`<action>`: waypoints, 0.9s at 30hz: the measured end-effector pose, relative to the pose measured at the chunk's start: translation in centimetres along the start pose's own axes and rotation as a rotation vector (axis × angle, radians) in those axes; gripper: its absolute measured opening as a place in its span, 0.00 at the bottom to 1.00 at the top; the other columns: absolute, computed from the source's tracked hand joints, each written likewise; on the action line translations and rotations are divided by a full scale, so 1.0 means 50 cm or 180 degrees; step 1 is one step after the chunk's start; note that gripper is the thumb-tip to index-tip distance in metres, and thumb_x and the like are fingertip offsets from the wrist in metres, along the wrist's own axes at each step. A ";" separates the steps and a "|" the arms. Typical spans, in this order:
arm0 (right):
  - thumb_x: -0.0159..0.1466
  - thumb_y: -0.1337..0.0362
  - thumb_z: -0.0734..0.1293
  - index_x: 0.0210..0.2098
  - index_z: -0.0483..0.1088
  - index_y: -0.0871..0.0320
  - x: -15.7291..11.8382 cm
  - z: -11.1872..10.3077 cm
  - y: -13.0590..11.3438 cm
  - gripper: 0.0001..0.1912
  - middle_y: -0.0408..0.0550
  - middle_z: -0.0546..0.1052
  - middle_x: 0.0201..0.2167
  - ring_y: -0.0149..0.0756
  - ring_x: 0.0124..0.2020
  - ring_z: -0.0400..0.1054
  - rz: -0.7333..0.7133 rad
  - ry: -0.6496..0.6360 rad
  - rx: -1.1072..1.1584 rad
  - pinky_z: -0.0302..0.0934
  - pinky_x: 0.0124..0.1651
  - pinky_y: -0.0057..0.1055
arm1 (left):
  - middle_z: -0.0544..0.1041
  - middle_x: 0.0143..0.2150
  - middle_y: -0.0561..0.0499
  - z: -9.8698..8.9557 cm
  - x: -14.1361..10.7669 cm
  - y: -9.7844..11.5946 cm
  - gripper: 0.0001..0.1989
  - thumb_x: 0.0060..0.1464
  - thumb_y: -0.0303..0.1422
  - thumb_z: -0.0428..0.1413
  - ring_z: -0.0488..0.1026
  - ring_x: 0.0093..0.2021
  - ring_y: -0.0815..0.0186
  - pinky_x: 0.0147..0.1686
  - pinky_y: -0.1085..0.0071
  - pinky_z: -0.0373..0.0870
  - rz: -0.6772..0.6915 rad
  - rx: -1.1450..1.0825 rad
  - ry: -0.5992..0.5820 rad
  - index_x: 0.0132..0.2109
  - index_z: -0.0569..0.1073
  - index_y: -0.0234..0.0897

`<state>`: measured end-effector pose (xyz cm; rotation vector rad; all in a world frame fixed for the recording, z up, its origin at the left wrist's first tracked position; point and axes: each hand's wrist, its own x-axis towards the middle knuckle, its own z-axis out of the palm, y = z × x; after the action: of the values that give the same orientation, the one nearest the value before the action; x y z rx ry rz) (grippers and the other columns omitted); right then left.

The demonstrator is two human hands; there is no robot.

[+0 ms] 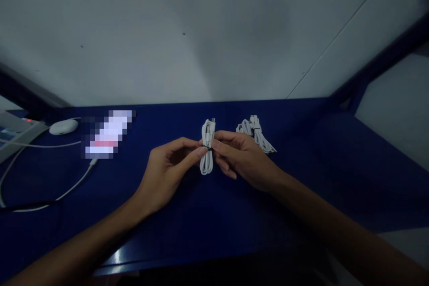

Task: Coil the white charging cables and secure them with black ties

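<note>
A white charging cable (207, 164), folded into a bundle with a dark tie around its middle, is held upright between my two hands above the blue surface. My left hand (170, 165) pinches it from the left, thumb and fingers at the tie. From the right, my right hand (246, 156) grips the same bundle near the tie with thumb and forefinger, its other fingers curled below. Metal plug ends show at the bundle's top. Just beyond my right hand lie more white cable bundles (259, 136), also bound with dark ties and partly hidden by that hand.
On the blue tabletop (187, 232), a blurred-out phone (109, 134) lies at left with a white cord (78, 183) plugged in. Beside it are a white rounded case (63, 126) and a white device (20, 132) with a red light. A pale wall (150, 44) rises behind.
</note>
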<state>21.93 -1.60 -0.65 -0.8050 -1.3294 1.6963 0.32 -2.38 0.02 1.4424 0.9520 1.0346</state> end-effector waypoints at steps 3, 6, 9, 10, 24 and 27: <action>0.74 0.56 0.73 0.48 0.84 0.55 -0.004 0.007 0.002 0.11 0.37 0.72 0.23 0.25 0.19 0.61 -0.0300 0.0306 -0.0347 0.59 0.22 0.24 | 0.90 0.44 0.47 0.002 0.007 -0.006 0.11 0.64 0.37 0.70 0.86 0.43 0.59 0.47 0.64 0.82 -0.0100 -0.0107 0.0077 0.51 0.88 0.39; 0.74 0.57 0.74 0.49 0.85 0.53 -0.008 0.014 0.005 0.10 0.40 0.77 0.28 0.26 0.21 0.63 -0.0489 0.0614 -0.0577 0.59 0.21 0.25 | 0.89 0.51 0.46 0.002 0.015 -0.013 0.13 0.64 0.35 0.70 0.86 0.51 0.56 0.56 0.61 0.80 -0.0225 -0.0298 0.0050 0.54 0.88 0.41; 0.73 0.58 0.75 0.51 0.85 0.51 -0.012 0.021 0.011 0.10 0.42 0.79 0.30 0.27 0.22 0.64 -0.0570 0.0831 -0.0732 0.59 0.21 0.26 | 0.89 0.53 0.46 -0.001 0.022 -0.020 0.12 0.65 0.34 0.70 0.84 0.55 0.58 0.59 0.64 0.77 -0.0380 -0.0518 -0.0059 0.55 0.88 0.43; 0.72 0.59 0.75 0.52 0.84 0.51 -0.014 0.022 0.013 0.10 0.42 0.79 0.31 0.27 0.22 0.65 -0.0621 0.0907 -0.0773 0.60 0.21 0.27 | 0.89 0.52 0.47 -0.002 0.023 -0.022 0.11 0.65 0.35 0.70 0.84 0.53 0.60 0.58 0.66 0.77 -0.0439 -0.0586 -0.0071 0.54 0.89 0.44; 0.75 0.62 0.73 0.54 0.82 0.50 -0.011 0.022 0.036 0.10 0.42 0.74 0.37 0.28 0.29 0.70 -0.1085 0.0884 -0.1576 0.69 0.29 0.29 | 0.88 0.54 0.43 0.001 0.027 -0.021 0.13 0.67 0.34 0.68 0.84 0.52 0.56 0.57 0.62 0.76 -0.0814 -0.0959 -0.0159 0.57 0.88 0.41; 0.76 0.63 0.72 0.53 0.82 0.50 -0.010 0.021 0.039 0.08 0.41 0.73 0.36 0.28 0.29 0.70 -0.1151 0.0924 -0.1704 0.69 0.31 0.29 | 0.89 0.52 0.42 0.001 0.028 -0.024 0.13 0.67 0.33 0.68 0.84 0.51 0.54 0.58 0.57 0.75 -0.0854 -0.0918 -0.0129 0.56 0.89 0.40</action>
<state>20.84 -2.75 -2.31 -0.9917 -1.6246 0.9106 0.78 -0.95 -1.03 1.0621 0.8979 0.8984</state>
